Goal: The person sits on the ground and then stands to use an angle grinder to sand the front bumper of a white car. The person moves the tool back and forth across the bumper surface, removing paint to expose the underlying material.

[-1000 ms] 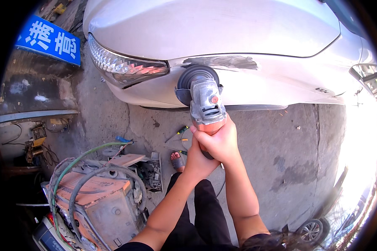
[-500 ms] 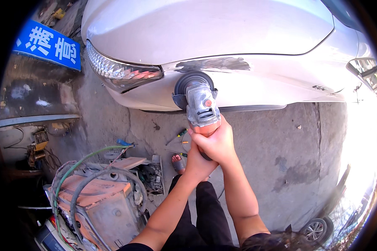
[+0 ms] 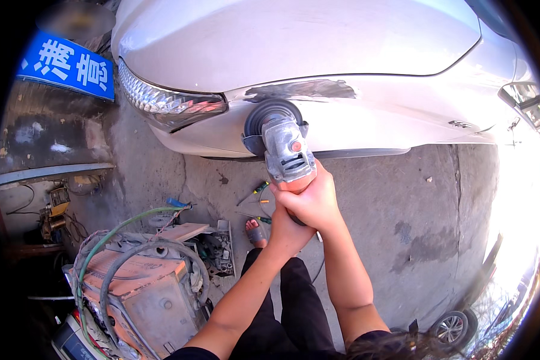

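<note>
Both my hands are wrapped around the orange body of an angle grinder (image 3: 286, 150) with a dusty grey head. My right hand (image 3: 315, 201) grips it nearer the head, and my left hand (image 3: 287, 231) closes below, partly overlapped by the right. The round dark disc (image 3: 273, 114) lies over the white fender of a car (image 3: 366, 117); whether it touches the paint I cannot tell. Just beyond the disc, a scraped grey patch (image 3: 306, 89) stretches along the fender. To its left sits the car's clear headlight (image 3: 168, 99).
A dusty orange machine (image 3: 132, 282) draped with hoses stands at lower left, with a metal box of parts (image 3: 222, 249) beside it. Screwdriver-like tools (image 3: 255, 219) lie near my foot. A blue sign (image 3: 72, 65) is at upper left, a wheel (image 3: 453, 329) at lower right.
The grinder and its disc have shifted very slightly left and upward along the fender. Both hands keep the same hold.
</note>
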### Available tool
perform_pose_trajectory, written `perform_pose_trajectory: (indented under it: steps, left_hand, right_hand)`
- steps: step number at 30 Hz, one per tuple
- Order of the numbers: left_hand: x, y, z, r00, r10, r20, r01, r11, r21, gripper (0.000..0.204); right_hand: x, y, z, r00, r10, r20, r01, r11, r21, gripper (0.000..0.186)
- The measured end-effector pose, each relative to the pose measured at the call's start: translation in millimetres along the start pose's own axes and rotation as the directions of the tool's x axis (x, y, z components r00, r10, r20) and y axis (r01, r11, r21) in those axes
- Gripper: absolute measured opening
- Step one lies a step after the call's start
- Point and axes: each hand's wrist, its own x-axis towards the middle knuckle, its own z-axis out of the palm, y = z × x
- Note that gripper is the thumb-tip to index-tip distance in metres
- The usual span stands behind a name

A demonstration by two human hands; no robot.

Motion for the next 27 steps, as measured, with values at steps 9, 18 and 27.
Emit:
perform_pose_trajectory:
  steps: [9, 18, 27]
  left_hand:
    - [-6, 0, 5, 1.0, -0.029, -0.008, 0.029, 1.0, 0.003, 0.05]
    - [-4, -19, 3, 0.991, -0.106, 0.083, 0.109, 0.994, -0.026, 0.09]
    - [-5, -21, 4, 0.985, -0.141, 0.096, 0.144, 0.989, -0.022, 0.089]
  right_hand:
    - [-6, 8, -6, 0.999, 0.008, -0.037, -0.008, 1.0, -0.008, 0.06]
    - [-7, 10, -4, 0.998, -0.031, -0.054, 0.029, 0.999, -0.033, 0.058]
    - [-7, 13, -4, 0.998, -0.034, -0.047, 0.033, 0.999, -0.027, 0.057]
